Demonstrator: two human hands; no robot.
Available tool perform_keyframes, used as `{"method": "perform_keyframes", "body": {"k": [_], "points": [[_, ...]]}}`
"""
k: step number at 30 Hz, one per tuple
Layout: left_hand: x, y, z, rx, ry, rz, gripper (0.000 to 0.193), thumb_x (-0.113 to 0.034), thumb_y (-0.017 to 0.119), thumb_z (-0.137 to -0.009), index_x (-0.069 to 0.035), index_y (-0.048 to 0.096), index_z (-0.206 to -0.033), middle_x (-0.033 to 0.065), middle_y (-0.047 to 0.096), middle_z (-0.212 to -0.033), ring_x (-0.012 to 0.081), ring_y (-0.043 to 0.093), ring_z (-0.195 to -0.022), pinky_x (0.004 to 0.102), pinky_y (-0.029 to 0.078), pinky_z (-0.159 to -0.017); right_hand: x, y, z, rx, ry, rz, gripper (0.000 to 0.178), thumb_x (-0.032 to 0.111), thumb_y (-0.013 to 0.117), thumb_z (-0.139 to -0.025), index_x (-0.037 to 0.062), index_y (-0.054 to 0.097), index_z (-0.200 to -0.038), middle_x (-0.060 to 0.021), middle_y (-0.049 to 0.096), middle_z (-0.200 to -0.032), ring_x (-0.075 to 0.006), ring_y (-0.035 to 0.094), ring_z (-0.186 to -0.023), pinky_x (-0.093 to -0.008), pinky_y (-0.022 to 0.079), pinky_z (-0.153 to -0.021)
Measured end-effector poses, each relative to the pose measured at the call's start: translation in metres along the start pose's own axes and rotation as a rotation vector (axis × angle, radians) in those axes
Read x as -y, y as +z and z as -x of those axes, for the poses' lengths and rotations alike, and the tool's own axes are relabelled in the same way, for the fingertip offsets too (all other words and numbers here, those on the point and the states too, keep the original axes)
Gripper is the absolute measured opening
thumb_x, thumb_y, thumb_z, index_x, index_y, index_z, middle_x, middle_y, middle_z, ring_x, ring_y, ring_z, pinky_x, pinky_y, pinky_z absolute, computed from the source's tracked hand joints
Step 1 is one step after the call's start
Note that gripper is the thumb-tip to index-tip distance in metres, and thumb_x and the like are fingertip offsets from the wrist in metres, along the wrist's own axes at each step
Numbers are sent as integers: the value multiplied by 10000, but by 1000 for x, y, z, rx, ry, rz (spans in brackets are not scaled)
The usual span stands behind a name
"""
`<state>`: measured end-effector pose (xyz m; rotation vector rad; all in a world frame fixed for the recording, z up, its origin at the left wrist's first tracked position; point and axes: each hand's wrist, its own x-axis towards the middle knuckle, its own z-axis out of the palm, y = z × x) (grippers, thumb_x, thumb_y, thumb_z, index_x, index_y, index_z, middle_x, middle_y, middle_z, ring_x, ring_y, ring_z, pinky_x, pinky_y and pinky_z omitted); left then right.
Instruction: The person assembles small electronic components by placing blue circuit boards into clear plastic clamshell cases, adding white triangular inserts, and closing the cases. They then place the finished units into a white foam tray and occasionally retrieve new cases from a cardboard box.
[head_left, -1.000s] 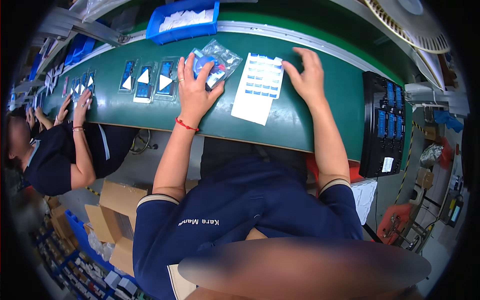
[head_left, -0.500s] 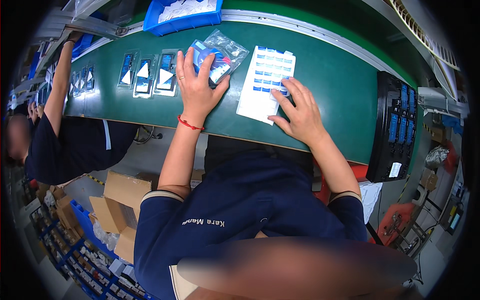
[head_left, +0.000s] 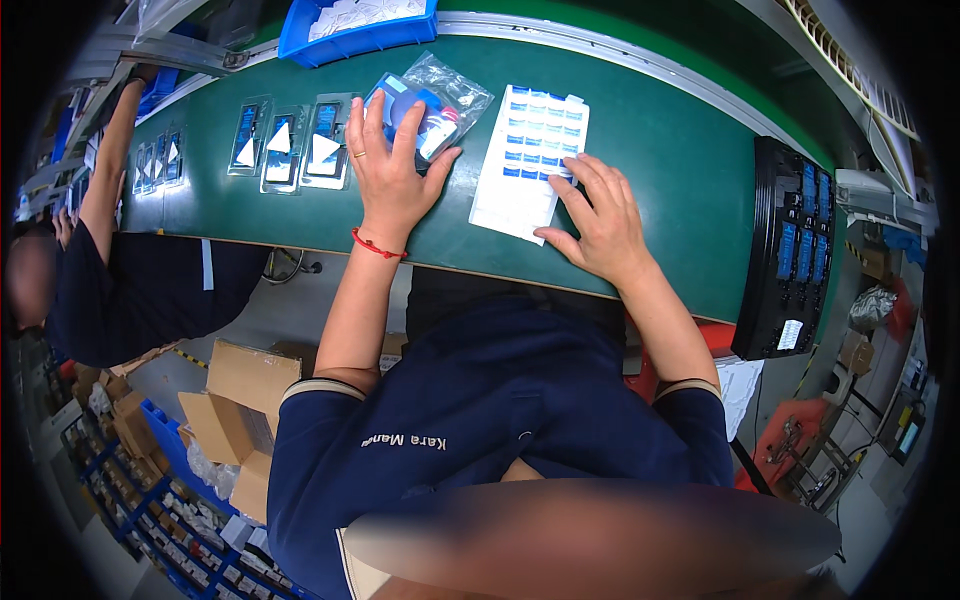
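Note:
My left hand (head_left: 393,180) spreads its fingers over a clear plastic bag (head_left: 452,85) and the blue printed packet (head_left: 437,128) with it. The hand covers part of the packet, so its kind is unclear. To the right lies a white sheet of blue-and-white labels (head_left: 530,150), slightly tilted on the table. My right hand (head_left: 604,215) rests at its lower right edge, with thumb and fingers apart and fingertips touching the sheet. Left of my left hand, several flat clear packs (head_left: 326,150) with dark contents stand in a row, white triangles on them.
A green work table (head_left: 660,180) runs across. At its back stands a blue bin (head_left: 358,38) of white papers. A black tray (head_left: 785,250) with blue-labelled pieces is at the right end. A co-worker's arm (head_left: 103,185) reaches over the left end. An open carton (head_left: 240,410) stands behind.
Both hands keep nearly the same places. The blue packet by my left hand has shifted slightly and shows a paler face. My right index fingertip has moved slightly on the label sheet.

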<state>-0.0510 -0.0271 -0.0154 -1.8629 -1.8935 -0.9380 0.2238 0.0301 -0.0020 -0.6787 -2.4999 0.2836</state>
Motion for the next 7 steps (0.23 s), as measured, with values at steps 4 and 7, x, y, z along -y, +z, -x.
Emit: {"method": "perform_keyframes", "body": {"k": [4,7], "points": [[1,1,1,2,-13,13,636,-351,830,-709,-126,586,-1251,241,403,-1395,456,309,-1335,555,297,-1080,-1,0,0,22,13,-4,629,448,776,-717,59,618,-1184,-173,551,-1253,-361,509,-1192,-477,420,-969],[1,1,2,21,-20,21,651,-353,825,-715,-143,576,-1278,232,389,-1411,455,298,-1349,557,287,-1089,3,-4,-3,84,26,-20,711,476,778,-709,160,581,-1315,-179,474,-1380,-388,453,-1266,-494,392,-1017]]}}
